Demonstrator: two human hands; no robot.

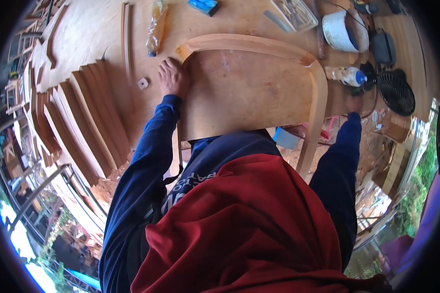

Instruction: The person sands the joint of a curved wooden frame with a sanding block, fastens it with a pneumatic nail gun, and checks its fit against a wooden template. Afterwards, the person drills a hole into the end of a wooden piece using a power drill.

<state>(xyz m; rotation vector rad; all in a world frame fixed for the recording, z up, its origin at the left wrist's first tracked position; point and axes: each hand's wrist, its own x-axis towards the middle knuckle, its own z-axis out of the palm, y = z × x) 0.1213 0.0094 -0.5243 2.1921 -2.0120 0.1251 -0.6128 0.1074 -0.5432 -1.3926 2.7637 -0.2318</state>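
Note:
A curved, U-shaped wooden frame (252, 43) lies on the workbench with its rounded side away from me and its two legs toward my body. My left hand (172, 78) is closed over the frame's left leg, just below the corner joint. Over at the right edge of the bench, my right hand (355, 103) reaches out beside a dark object (368, 77) and the black round fan-like guard (396, 93). Its fingers are in shadow, so I cannot make out whether it holds anything. A clear bottle with a blue cap (351, 76) lies just beyond that hand.
Curved wooden pieces (83, 122) stand stacked at left. Toward the back are a plastic-wrapped bottle (156, 27), a blue box (204, 6), a tray of small items (296, 14) and a white bucket (344, 31). A red stool-like object (322, 129) sits below the bench.

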